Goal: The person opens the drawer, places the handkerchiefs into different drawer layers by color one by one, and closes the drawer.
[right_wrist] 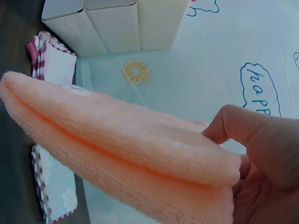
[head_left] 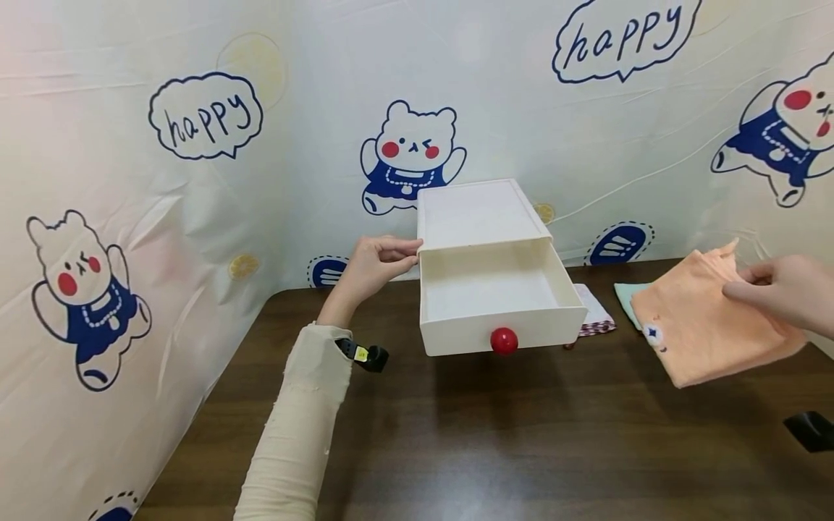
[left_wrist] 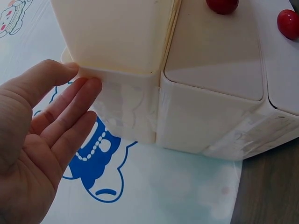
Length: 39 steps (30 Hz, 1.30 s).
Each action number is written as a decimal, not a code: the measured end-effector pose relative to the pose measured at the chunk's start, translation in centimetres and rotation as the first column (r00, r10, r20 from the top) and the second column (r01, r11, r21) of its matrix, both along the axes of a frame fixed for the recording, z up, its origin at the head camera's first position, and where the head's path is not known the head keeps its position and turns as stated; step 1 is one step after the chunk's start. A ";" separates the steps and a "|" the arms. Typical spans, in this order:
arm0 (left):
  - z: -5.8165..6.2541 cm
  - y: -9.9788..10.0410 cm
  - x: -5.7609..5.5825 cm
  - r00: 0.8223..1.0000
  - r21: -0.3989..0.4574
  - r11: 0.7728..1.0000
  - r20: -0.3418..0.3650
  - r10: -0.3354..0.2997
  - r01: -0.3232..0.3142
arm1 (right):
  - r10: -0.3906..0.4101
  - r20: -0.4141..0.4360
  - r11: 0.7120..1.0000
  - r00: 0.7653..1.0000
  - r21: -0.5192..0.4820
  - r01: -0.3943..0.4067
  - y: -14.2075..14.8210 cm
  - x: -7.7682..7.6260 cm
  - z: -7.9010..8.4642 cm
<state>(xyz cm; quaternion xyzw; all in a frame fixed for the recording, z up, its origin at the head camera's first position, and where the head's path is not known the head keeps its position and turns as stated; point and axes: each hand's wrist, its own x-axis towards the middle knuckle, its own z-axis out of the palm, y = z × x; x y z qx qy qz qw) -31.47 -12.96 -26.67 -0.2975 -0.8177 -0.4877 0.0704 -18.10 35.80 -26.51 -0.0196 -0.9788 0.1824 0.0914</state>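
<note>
A white drawer cabinet point(head_left: 482, 210) stands at the back of the table, its top drawer point(head_left: 504, 334) pulled out, bare inside, with a red knob point(head_left: 504, 341). My left hand point(head_left: 384, 260) pinches the cabinet's front left edge between thumb and fingertips, beside the drawer. In the left wrist view the thumb point(left_wrist: 56, 77) lies on one side of that rim and the fingers on the other. To the right of the cabinet, my right hand point(head_left: 778, 293) grips a folded peach towel point(head_left: 710, 318) by its edge, raised above the table. The right wrist view shows the towel's thick folded layers point(right_wrist: 121, 140).
Two lower drawers with red knobs point(left_wrist: 288, 24) are closed. Right of the cabinet lie a folded cloth with a red checked border point(head_left: 594, 311) and a mint green cloth point(head_left: 627, 300), partly behind the towel. A printed curtain point(head_left: 313, 87) hangs behind the dark wooden table point(head_left: 417, 441).
</note>
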 end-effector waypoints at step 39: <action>0.2 0.1 0.4 1.000 -0.005 1.000 0.005 0.013 -0.013 | 0.043 -0.201 0.998 0.979 -0.026 -0.050 -5.5 -2.6 8.7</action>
